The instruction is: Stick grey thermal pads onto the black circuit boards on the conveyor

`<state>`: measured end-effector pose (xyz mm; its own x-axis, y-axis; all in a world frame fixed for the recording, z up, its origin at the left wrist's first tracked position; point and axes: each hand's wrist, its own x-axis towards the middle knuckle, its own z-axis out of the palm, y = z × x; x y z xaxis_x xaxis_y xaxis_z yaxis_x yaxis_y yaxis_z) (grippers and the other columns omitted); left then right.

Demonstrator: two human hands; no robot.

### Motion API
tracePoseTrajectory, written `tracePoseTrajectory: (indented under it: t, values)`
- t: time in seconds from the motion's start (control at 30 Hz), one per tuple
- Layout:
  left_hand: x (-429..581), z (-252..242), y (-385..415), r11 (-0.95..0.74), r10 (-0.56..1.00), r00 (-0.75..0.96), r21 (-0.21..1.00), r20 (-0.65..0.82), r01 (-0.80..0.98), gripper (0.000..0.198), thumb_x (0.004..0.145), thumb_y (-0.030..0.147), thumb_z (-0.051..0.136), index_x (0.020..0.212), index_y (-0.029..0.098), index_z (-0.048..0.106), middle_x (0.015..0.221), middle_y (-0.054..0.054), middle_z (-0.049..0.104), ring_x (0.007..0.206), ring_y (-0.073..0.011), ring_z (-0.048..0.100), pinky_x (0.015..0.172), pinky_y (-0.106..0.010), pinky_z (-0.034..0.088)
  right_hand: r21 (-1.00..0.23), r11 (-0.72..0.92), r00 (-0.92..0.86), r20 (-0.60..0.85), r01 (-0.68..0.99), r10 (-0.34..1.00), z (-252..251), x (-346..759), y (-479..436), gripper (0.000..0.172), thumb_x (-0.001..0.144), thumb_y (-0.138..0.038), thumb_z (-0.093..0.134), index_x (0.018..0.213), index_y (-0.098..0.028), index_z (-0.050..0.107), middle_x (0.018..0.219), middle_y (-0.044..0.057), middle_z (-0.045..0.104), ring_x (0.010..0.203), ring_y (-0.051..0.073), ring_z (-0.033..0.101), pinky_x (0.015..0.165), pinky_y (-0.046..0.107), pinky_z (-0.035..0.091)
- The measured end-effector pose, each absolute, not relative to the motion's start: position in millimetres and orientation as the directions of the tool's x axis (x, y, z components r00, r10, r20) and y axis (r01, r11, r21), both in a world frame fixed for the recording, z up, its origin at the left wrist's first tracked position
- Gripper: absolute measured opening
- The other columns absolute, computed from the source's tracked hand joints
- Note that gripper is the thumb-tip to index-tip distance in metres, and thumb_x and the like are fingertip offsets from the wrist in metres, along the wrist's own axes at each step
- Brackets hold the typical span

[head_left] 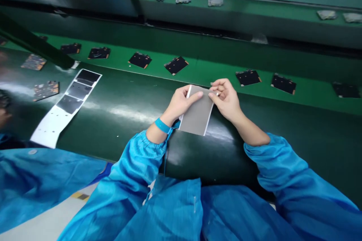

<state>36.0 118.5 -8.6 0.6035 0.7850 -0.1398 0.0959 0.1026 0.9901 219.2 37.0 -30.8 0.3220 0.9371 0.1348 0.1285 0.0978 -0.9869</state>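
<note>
A flat grey sheet with white edge strips [196, 115] is held over the dark green bench, tilted toward me. My left hand [182, 101] grips its upper left side, thumb lying on the grey face and fingers behind. At the upper right corner my right hand [226, 98] pinches the edge between thumb and fingers. What lies behind the sheet is hidden. A blue wrist strap [163, 125] circles my left wrist, with a cord hanging from it.
Several black boards [176, 65] lie along the bright green belt [203, 70] beyond my hands. To the left are a white strip with black film pieces [68, 104], two loose boards and a co-worker's blue sleeve [42, 180]. A green post [36, 43] slants at upper left.
</note>
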Motion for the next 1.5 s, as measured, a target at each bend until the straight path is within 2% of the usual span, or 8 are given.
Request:
tracePoseTrajectory:
  t: [0.1,0.23,0.4,0.5,0.8,1.03,1.2,1.5]
  values:
    - [36,-9,121,0.114,0.794,0.580,0.982,-0.183,0.154,0.049,0.069,0.057,0.091,0.090,0.016,0.077,0.088,-0.006,0.079,0.077,-0.0190,0.069,0.067,-0.026,0.055,-0.992,0.074,0.260,0.100,0.106,0.960,-31,221,39,0.054,0.082,-0.063,0.077,0.112,-0.029,0.047,0.092,0.002,0.061,0.078,0.020,0.062,0.070,0.034,0.052]
    - [35,-11,128,0.081,0.839,0.515,0.977,-0.174,0.198,0.041,0.071,0.054,0.089,0.082,0.016,0.077,0.081,-0.006,0.078,0.069,-0.0183,0.066,0.058,-0.026,0.051,-0.992,0.092,0.227,0.110,0.085,0.968,-33,230,43,0.054,0.083,-0.059,0.075,0.115,-0.029,0.046,0.092,0.001,0.060,0.072,0.017,0.057,0.063,0.031,0.050]
    - [32,-12,132,0.015,0.857,0.500,0.975,-0.128,0.223,0.038,0.074,0.052,0.087,0.085,0.017,0.081,0.086,-0.007,0.081,0.073,-0.0205,0.069,0.059,-0.027,0.053,-0.994,0.066,0.193,0.082,0.090,0.978,-33,235,43,0.047,0.088,-0.056,0.071,0.118,-0.029,0.048,0.095,0.002,0.062,0.075,0.016,0.059,0.063,0.031,0.052]
    - [31,-13,132,-0.013,0.865,0.489,0.969,-0.113,0.247,0.037,0.075,0.051,0.087,0.086,0.016,0.081,0.088,-0.007,0.081,0.074,-0.0206,0.070,0.061,-0.027,0.053,-0.993,0.067,0.166,0.082,0.094,0.983,-33,236,42,0.040,0.091,-0.047,0.069,0.120,-0.029,0.048,0.098,0.002,0.064,0.075,0.016,0.060,0.064,0.030,0.052]
    - [31,-18,135,-0.056,0.869,0.489,0.968,-0.074,0.246,0.037,0.075,0.050,0.089,0.080,0.016,0.078,0.081,-0.006,0.078,0.069,-0.0196,0.068,0.058,-0.027,0.050,-0.937,0.186,0.200,0.251,0.296,0.947,-44,232,39,0.023,0.101,-0.025,0.057,0.123,-0.025,0.050,0.093,0.001,0.062,0.079,0.015,0.059,0.074,0.031,0.055]
    - [32,-18,136,-0.075,0.852,0.520,0.970,-0.058,0.231,0.034,0.076,0.047,0.088,0.074,0.017,0.073,0.071,-0.003,0.070,0.061,-0.0155,0.060,0.054,-0.025,0.044,-0.909,0.211,0.135,0.274,0.361,0.952,-48,235,40,0.031,0.100,-0.017,0.056,0.129,-0.027,0.048,0.102,0.002,0.062,0.081,0.014,0.058,0.073,0.028,0.053]
    - [31,-17,135,-0.080,0.831,0.552,0.969,-0.064,0.232,0.035,0.076,0.044,0.088,0.070,0.017,0.068,0.067,-0.001,0.065,0.058,-0.0136,0.055,0.052,-0.025,0.040,-0.909,0.196,0.117,0.254,0.368,0.960,-51,237,40,0.028,0.099,-0.016,0.058,0.124,-0.026,0.050,0.103,0.003,0.059,0.085,0.014,0.058,0.070,0.025,0.052]
    - [33,-16,135,-0.088,0.841,0.537,0.964,-0.063,0.250,0.032,0.074,0.043,0.087,0.072,0.016,0.069,0.068,0.000,0.064,0.059,-0.0126,0.054,0.052,-0.024,0.041,-0.882,0.186,0.152,0.275,0.433,0.949,-46,236,38,0.032,0.096,-0.012,0.057,0.124,-0.025,0.052,0.103,0.003,0.064,0.084,0.014,0.060,0.068,0.025,0.052]
